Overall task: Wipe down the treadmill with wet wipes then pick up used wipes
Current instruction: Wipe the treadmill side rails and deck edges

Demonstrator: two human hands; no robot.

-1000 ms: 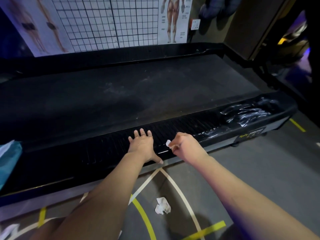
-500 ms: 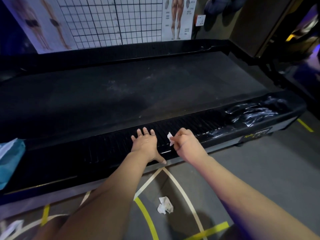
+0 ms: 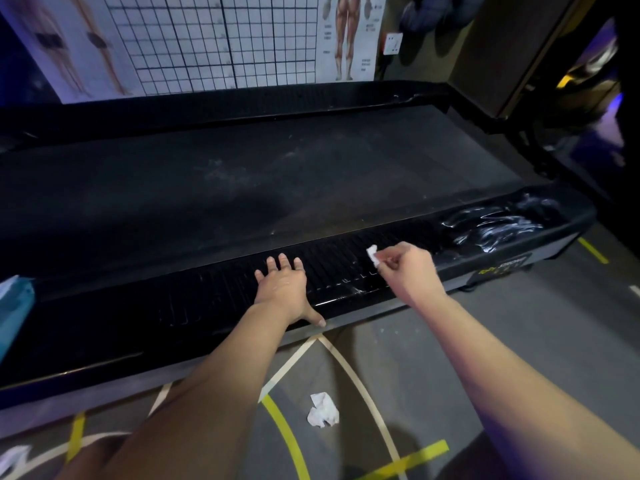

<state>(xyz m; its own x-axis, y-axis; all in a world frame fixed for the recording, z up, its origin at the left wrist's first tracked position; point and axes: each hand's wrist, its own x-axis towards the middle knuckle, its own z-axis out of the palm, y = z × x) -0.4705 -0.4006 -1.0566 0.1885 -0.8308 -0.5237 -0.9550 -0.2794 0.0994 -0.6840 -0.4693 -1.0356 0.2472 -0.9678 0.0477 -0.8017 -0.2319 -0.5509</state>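
A black treadmill [image 3: 242, 188] stretches across the view, its ribbed near side rail [image 3: 346, 268] glistening wet toward the right end. My left hand [image 3: 284, 289] rests flat on that rail with fingers spread and thumb over the edge. Just to its right, my right hand [image 3: 405, 268] pinches a small crumpled white wipe [image 3: 372, 253] against the rail. A used wipe [image 3: 322, 410] lies crumpled on the grey floor below, between my forearms.
A teal wipe pack [image 3: 14, 306] sits at the left edge on the rail. Another white scrap [image 3: 12, 460] shows at the bottom left floor. Yellow and white lines mark the floor. Posters [image 3: 214, 39] cover the wall behind; dark equipment [image 3: 571, 116] stands at right.
My right hand has slid the wipe rightward along the rail, away from my left hand, which stays planted in the same spot.
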